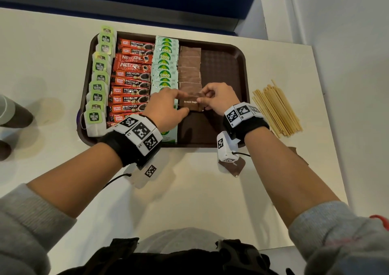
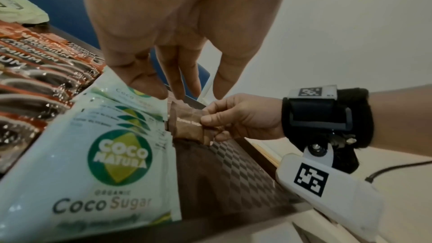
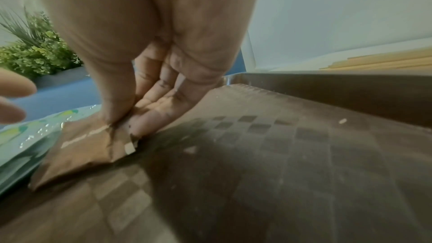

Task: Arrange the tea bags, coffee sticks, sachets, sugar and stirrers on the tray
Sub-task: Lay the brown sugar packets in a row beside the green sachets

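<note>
A brown tray [image 1: 223, 68] holds a column of green tea bags [image 1: 99, 85], red coffee sticks [image 1: 131, 81], white Coco Sugar sachets [image 1: 165, 64] and brown sugar packets [image 1: 189, 68]. My right hand [image 1: 205, 101] pinches the right edge of one brown sugar packet [image 1: 190, 103] at the near end of that column, low over the tray. In the right wrist view its thumb and fingers [image 3: 124, 121] press that packet [image 3: 86, 147]. My left hand [image 1: 181, 102] has fairly straight fingers that touch the packet's left side. Wooden stirrers [image 1: 275, 108] lie on the table right of the tray.
Another brown sugar packet [image 1: 235, 167] lies on the white table just in front of the tray, partly under my right wrist camera. Dark objects [image 1: 12, 114] stand at the table's left edge. The tray's right third shows bare checkered floor [image 3: 280, 154].
</note>
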